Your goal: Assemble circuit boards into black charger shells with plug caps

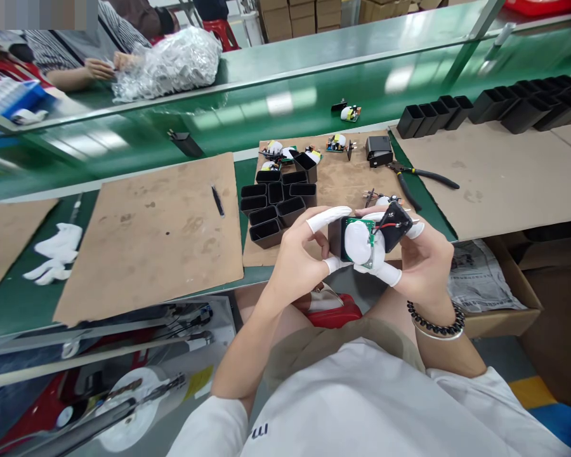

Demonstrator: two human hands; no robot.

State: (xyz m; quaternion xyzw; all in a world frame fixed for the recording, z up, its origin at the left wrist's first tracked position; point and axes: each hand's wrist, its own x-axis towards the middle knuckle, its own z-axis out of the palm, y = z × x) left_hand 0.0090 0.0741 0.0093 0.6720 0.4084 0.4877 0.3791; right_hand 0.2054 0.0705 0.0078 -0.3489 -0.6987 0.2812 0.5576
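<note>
Between thumb and fingers, my left hand (304, 254) grips a black plastic case (335, 238) by its closed end. My right hand (423, 254) pinches a green circuit board (375, 238) with white potting on it, partly inside the case mouth. A black end cap (398, 223), joined by red and black wires, tilts at the board's right side. White finger cots cover several fingertips. Just left of my hands stand several open black cases (276, 193) on cardboard. Behind my hands lies another board with wires (383, 200), partly hidden.
Black-handled pliers (404, 178) lie on the right near a closed black adapter (379, 151). Loose boards (337, 143) sit at the back of the cardboard. Tweezers (217, 200) rest on the left cardboard (162, 241). Across the green conveyor (247, 95), another person's hands (107, 66) work beside a plastic bag (171, 63).
</note>
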